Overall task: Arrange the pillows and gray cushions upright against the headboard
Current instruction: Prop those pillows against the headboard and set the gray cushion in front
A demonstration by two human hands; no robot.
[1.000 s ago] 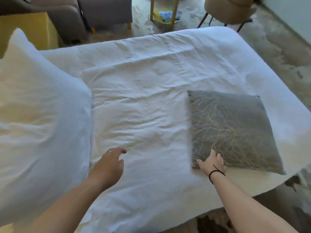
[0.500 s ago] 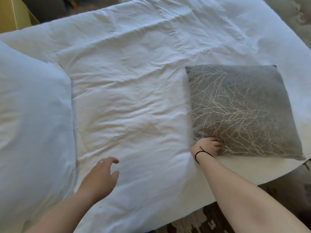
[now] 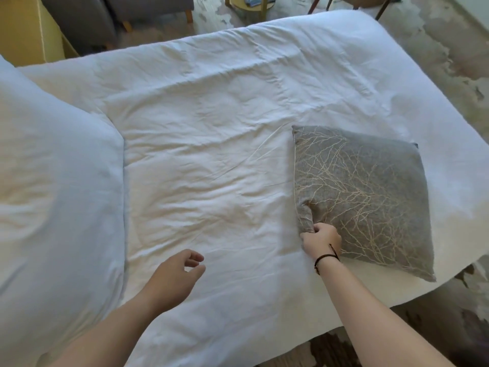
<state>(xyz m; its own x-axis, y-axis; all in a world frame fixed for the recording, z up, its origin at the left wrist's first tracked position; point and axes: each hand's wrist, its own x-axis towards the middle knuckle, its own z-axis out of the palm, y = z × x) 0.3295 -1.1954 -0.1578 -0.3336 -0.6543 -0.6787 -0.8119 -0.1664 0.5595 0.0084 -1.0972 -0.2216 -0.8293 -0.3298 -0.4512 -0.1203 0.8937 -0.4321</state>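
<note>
A gray cushion (image 3: 370,192) with a pale branch pattern lies flat on the right side of the white bed (image 3: 211,144). My right hand (image 3: 321,241) pinches the cushion's near left corner, and the fabric bunches there. A black band sits on that wrist. My left hand (image 3: 177,276) hovers over the sheet in the lower middle, fingers loosely curled, holding nothing. A large white pillow (image 3: 53,207) fills the left side of the view. No headboard shows.
Beyond the bed's far edge stand a gray sofa (image 3: 111,19), a yellow cabinet (image 3: 29,35), a small round table (image 3: 251,4) and chair legs (image 3: 381,9). Patterned floor (image 3: 436,49) runs along the right side and under the bed's near right corner.
My right hand has closed on the cushion's near left corner, which now bunches up. My left hand has drifted rightward over the sheet. The view shifted.
</note>
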